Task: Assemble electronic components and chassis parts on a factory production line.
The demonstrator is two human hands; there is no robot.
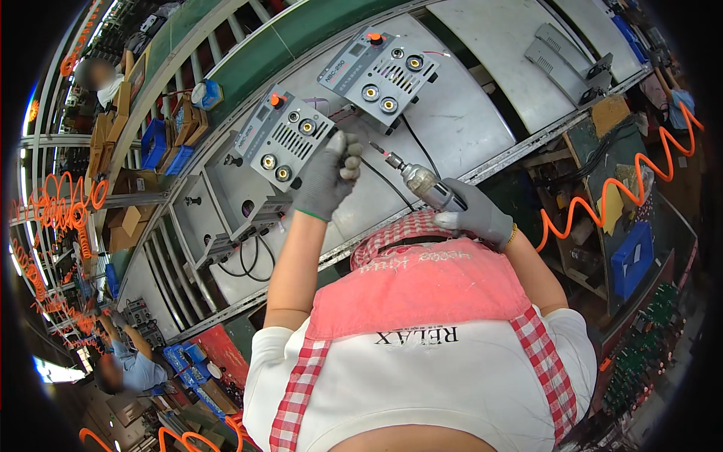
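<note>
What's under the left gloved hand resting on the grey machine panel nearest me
The left hand lies on the right edge of the nearer grey machine panel; round sockets and vent slots show beside it. What its palm covers is hidden. The right hand holds a power screwdriver.

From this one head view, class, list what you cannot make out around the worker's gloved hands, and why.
- Left hand: its curled fingers hide whatever it grips.
- Right hand: covers the power screwdriver handle.
- Bit tip: too small to tell whether it touches the nearer grey machine.
- Machine's lower front: behind the left hand.
</note>
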